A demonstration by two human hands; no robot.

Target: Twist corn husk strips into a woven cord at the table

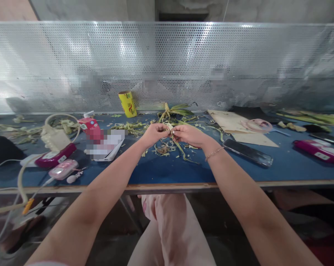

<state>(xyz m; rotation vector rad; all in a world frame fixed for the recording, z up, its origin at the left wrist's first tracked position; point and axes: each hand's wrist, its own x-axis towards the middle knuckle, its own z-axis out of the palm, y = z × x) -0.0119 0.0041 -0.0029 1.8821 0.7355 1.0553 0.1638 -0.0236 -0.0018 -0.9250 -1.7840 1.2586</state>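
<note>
Fingertips together, my left hand [157, 133] and my right hand [188, 134] meet over the middle of the blue table. Between them they pinch a small pale plant piece [170, 126]; its exact kind is too small to make out. Below the hands lie curled pale strips and scraps [163, 149] and a long green stalk [183, 152]. Just beyond them sits a bunch of green leaves tied or folded at a pale end [167, 110]. A thin bracelet is on my right wrist.
A perforated metal screen [167, 55] closes the table's far side. Left stand a yellow roll core [127, 104], a red carton [90, 128], a white phone-like device [108, 145] and a cabled pink gadget [63, 169]. Right lie a dark phone [248, 152], cardboard [230, 122] and a magenta pack [319, 150].
</note>
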